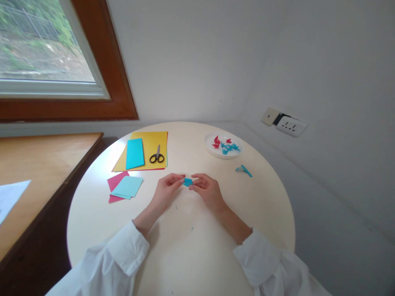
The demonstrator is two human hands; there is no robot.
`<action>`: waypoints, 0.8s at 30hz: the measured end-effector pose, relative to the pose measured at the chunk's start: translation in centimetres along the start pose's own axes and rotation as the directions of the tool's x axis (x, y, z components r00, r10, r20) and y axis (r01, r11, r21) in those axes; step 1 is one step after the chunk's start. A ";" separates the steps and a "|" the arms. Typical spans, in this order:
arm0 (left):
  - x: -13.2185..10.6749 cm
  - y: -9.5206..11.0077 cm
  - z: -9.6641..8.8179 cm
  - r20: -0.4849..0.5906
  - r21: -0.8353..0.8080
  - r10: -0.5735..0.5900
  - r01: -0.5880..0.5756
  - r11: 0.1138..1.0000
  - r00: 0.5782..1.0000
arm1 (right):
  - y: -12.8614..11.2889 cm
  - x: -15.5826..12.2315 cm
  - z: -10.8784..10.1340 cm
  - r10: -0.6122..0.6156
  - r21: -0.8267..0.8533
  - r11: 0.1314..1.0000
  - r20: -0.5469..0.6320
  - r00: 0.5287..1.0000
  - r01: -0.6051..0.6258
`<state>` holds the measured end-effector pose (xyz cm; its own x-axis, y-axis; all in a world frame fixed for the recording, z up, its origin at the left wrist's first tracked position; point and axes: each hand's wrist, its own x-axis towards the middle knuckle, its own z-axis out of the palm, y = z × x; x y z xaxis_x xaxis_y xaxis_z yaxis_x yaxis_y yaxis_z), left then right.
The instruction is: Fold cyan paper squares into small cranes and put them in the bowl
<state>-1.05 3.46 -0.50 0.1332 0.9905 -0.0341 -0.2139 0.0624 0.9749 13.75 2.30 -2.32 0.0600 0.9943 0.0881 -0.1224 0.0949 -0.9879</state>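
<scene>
A small folded piece of blue paper (187,182) is held between my two hands over the middle of the round table. My left hand (168,187) pinches its left edge between thumb and fingers. On the other side, my right hand (208,189) grips the right edge the same way. The fingertips cover both ends of the paper, so its full shape is hidden. Behind my right hand, to the right, lie blue paper strips (244,170).
A white dish (224,155) at the back right holds small red and blue folded papers. At the back left, scissors (157,156) and a blue sheet (135,154) rest on yellow paper (148,137). Light-blue squares (127,187) overlap pink ones (115,181) nearer me. Tiny scraps dot the white tabletop (197,255).
</scene>
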 end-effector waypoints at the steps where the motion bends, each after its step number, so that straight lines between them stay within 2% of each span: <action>1: 0.0 0.0 0.0 0.008 -0.004 -0.001 0.001 1.000 1.000 | 0.0 0.0 0.0 0.005 0.007 1.000 0.001 1.000 -0.005; 9: -0.1 0.1 0.0 -0.019 0.035 0.028 -0.027 0.999 0.999 | -0.3 0.0 -0.1 -0.004 0.003 1.000 0.008 1.000 0.004; 18: -0.1 0.0 0.0 0.035 -0.092 0.009 -0.005 0.996 0.999 | -0.3 0.2 -0.1 0.013 0.037 0.999 0.000 1.000 -0.013; 24: -0.3 0.2 0.3 0.107 0.022 -0.019 0.017 1.000 0.994 | -0.5 0.2 -0.1 0.031 0.083 0.996 0.006 1.000 -0.031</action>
<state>-0.84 3.09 -0.26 0.2398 0.9704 -0.0294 -0.1901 0.0766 0.9788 13.91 2.45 -1.82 0.0500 0.9970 0.0587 -0.2057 0.0678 -0.9763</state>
